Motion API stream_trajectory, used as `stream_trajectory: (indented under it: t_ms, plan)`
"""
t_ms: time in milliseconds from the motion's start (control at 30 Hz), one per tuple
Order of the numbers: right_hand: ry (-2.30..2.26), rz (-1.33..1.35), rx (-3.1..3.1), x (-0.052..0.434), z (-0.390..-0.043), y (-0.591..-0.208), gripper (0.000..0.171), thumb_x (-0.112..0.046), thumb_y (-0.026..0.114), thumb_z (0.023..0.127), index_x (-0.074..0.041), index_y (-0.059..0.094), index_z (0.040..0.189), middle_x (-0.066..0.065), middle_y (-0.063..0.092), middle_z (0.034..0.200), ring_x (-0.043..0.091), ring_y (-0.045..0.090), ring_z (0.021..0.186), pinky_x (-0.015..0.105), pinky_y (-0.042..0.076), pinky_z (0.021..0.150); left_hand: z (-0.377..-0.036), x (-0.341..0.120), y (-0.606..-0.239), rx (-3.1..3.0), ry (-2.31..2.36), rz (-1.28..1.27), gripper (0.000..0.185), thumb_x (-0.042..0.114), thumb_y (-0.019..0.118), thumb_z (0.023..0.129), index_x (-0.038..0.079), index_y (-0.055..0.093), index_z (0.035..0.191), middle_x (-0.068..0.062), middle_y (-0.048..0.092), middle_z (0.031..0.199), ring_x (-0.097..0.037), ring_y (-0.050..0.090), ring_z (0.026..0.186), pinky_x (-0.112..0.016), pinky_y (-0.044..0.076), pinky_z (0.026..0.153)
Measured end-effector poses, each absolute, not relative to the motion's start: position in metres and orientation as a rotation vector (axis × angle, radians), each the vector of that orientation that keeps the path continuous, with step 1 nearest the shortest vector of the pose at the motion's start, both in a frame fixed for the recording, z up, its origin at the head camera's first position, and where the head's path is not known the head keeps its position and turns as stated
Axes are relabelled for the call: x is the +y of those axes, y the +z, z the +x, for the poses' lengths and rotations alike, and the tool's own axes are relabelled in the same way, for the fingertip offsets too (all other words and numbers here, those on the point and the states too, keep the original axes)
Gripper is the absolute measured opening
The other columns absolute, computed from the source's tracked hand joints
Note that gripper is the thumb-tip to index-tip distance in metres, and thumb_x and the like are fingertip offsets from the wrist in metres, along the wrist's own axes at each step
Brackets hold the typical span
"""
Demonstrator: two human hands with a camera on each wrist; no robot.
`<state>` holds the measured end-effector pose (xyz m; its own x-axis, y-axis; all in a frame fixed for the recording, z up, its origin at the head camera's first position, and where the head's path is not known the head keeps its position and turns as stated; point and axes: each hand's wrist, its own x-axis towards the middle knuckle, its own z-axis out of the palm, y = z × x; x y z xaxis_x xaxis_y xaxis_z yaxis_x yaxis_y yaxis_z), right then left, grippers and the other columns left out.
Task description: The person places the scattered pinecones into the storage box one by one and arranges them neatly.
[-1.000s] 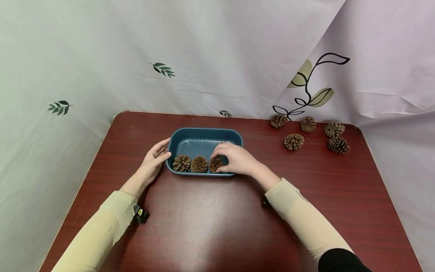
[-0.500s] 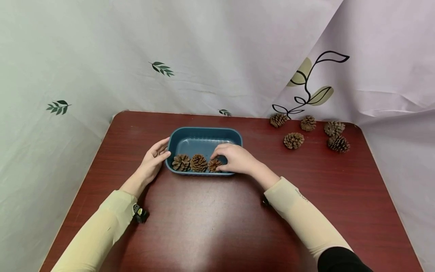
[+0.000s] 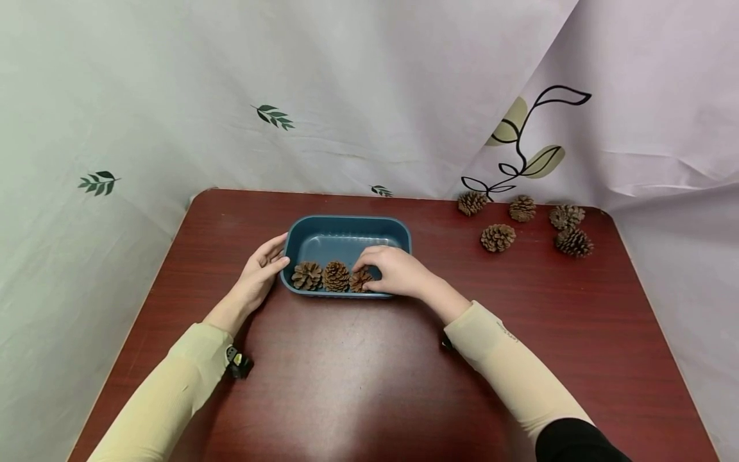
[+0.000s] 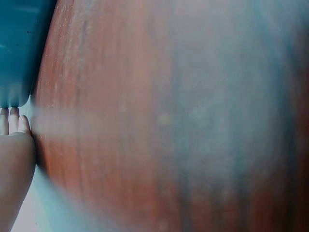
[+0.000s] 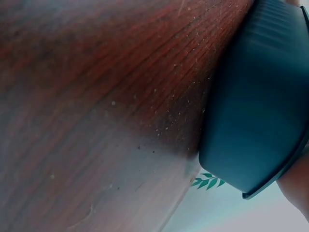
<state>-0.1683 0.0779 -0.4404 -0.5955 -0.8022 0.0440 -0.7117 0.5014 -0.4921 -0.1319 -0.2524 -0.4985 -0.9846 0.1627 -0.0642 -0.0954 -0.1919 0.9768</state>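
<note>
A dark blue rectangular tub sits on the table toward the back. Along its near wall, inside, stand two pine cones, the left one and the middle one. My right hand reaches in over the near right rim and holds a third pine cone between thumb and fingers, right beside the middle one; the hand partly covers it. My left hand rests against the tub's left end, thumb at the rim. In the left wrist view, straight fingers touch the tub's outer wall.
Several loose pine cones lie at the back right of the red-brown table, among them one nearer the tub and a pair close together. A pale cloth with leaf prints hangs behind the table's back edge.
My right hand has shifted slightly left with the third pine cone, bringing it closer to the middle one. The left hand stays at the tub's left end.
</note>
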Motion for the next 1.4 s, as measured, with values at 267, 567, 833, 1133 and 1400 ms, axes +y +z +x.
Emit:
stream_trajectory:
  t_ms: [267, 567, 833, 1133, 1400]
  plan:
    - [-0.712, -1.299, 2.553, 0.079, -0.169, -0.44, 0.031, -0.02, 0.085, 0.093, -0.015, 0.078, 0.122, 0.002, 0.074, 0.123, 0.02, 0.071, 0.116, 0.038, 0.056, 0.103, -0.132, -0.253, -0.499, 1.876, 2.311, 0.068, 0.059, -0.003, 0.055, 0.107, 0.002, 0.036, 0.163, 0.02, 0.063, 0.14, 0.003, 0.057, 0.131, -0.013, 0.047, 0.106]
    - [-0.762, -1.298, 2.543, 0.082, -0.168, -0.436, 0.032, -0.021, 0.084, 0.093, -0.014, 0.077, 0.123, 0.004, 0.074, 0.126, 0.021, 0.07, 0.116, 0.038, 0.056, 0.103, -0.131, -0.253, -0.497, 1.876, 2.312, 0.08, 0.059, -0.003, 0.054, 0.107, 0.002, 0.035, 0.163, 0.02, 0.062, 0.14, 0.003, 0.057, 0.131, -0.013, 0.046, 0.106]
    - [-0.83, -1.27, 2.554, 0.088, -0.169, -0.434, 0.031, -0.022, 0.081, 0.096, -0.011, 0.077, 0.125, 0.005, 0.074, 0.126, 0.024, 0.068, 0.121, 0.043, 0.054, 0.107, -0.132, -0.253, -0.497, 1.874, 2.313, 0.073, 0.059, -0.003, 0.055, 0.107, 0.001, 0.035, 0.163, 0.02, 0.063, 0.14, 0.003, 0.058, 0.13, -0.013, 0.047, 0.106]
    - [-1.026, -1.169, 2.555, 0.102, -0.173, -0.436, 0.029, -0.014, 0.082, 0.095, -0.007, 0.078, 0.123, 0.007, 0.074, 0.122, 0.024, 0.07, 0.112, 0.045, 0.057, 0.098, -0.131, -0.254, -0.496, 1.867, 2.318, 0.071, 0.059, -0.004, 0.055, 0.107, 0.002, 0.037, 0.163, 0.019, 0.063, 0.14, 0.002, 0.057, 0.131, -0.014, 0.047, 0.106]
    - [-1.25, -1.037, 2.547, 0.125, -0.177, -0.435, 0.028, -0.009, 0.082, 0.094, -0.004, 0.078, 0.121, 0.009, 0.075, 0.119, 0.028, 0.072, 0.108, 0.05, 0.058, 0.091, -0.132, -0.254, -0.494, 1.897, 2.234, 0.022, 0.062, 0.0, 0.054, 0.108, 0.002, 0.031, 0.166, 0.02, 0.058, 0.142, 0.005, 0.053, 0.134, -0.013, 0.044, 0.108]
